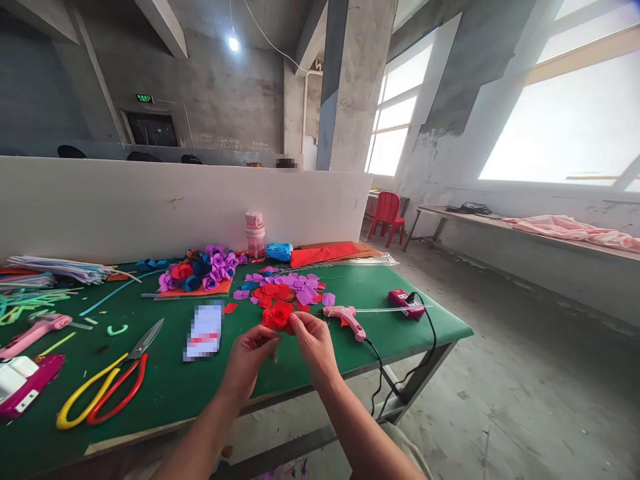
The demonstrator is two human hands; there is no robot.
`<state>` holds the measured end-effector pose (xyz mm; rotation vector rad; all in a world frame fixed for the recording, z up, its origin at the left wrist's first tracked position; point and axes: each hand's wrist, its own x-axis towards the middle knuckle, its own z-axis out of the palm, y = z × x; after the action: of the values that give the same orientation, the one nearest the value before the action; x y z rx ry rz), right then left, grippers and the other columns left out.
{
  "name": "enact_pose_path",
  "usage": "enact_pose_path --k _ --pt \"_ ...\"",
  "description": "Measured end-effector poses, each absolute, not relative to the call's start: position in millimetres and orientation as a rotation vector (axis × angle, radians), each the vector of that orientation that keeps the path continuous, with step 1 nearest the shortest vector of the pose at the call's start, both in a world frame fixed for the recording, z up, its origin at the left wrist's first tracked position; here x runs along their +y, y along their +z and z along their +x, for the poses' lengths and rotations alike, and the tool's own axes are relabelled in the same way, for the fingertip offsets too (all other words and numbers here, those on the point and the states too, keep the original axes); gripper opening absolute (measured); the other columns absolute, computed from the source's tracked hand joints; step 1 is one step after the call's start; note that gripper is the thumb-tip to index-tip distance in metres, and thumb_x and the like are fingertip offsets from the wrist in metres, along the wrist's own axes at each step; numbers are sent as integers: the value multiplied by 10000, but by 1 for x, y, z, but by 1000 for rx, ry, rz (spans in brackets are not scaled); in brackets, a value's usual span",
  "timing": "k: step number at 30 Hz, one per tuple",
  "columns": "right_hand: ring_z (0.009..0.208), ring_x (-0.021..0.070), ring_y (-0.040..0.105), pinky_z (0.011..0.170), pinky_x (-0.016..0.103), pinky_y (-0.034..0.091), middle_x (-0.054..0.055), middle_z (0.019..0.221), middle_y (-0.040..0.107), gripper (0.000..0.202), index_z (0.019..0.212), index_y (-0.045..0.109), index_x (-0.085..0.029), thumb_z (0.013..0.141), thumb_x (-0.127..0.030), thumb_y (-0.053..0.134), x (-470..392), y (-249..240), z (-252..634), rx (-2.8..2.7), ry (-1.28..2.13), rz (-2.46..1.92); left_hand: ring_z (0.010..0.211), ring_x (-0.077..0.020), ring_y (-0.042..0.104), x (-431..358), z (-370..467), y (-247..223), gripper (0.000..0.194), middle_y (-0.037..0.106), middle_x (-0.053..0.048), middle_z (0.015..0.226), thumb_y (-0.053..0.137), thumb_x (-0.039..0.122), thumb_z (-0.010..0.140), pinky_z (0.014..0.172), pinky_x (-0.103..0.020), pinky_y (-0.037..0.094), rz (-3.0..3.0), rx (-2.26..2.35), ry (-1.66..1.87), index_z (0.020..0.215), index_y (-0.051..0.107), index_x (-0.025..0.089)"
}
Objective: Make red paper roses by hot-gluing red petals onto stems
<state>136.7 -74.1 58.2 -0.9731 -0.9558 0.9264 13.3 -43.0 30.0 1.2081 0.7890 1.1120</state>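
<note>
R hand (314, 340) pinches our red flower (278, 315) at its edge above desk (175, 387), nr loose petals (303, 285); L hand (253, 350) curls just below, can't tell if gripping. We're prob. shaping it; next move needs light, steady fingertips.

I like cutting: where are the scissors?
In the head view, the scissors lie left on the green table, between the power strip and left hand.

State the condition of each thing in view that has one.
Red flower: layered, held
Right hand: pinching the red flower's edge
Left hand: fingers curled, grip unclear
Loose petals: scattered
Scissors: closed, lying flat
Nearer glue gun: lying down
Power block: plug inserted
Bottle: upright
Bulb: lit
Exit sign: lit
</note>
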Motion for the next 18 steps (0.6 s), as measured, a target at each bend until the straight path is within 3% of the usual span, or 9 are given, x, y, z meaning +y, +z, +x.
enact_pose_path --k 12,18 --pt "556 109 426 544 221 337 -16 554 528 319 602 620 -142 786 -391 549 -75 56 138 -974 867 -1019 490 -87 466 -44 14 30 172 534 41 499 747 296 656 506 -216 390 1211 805 1094 655 632 168" --pt "583 120 458 586 224 370 -15 572 551 289 625 634 -148 785 -371 544 -77 58 137 -946 894 -1008 488 -86 460 -45 15 34 170 523 47 491 748 295 648 496 -210 380 1216 801 1095 640 633 170"
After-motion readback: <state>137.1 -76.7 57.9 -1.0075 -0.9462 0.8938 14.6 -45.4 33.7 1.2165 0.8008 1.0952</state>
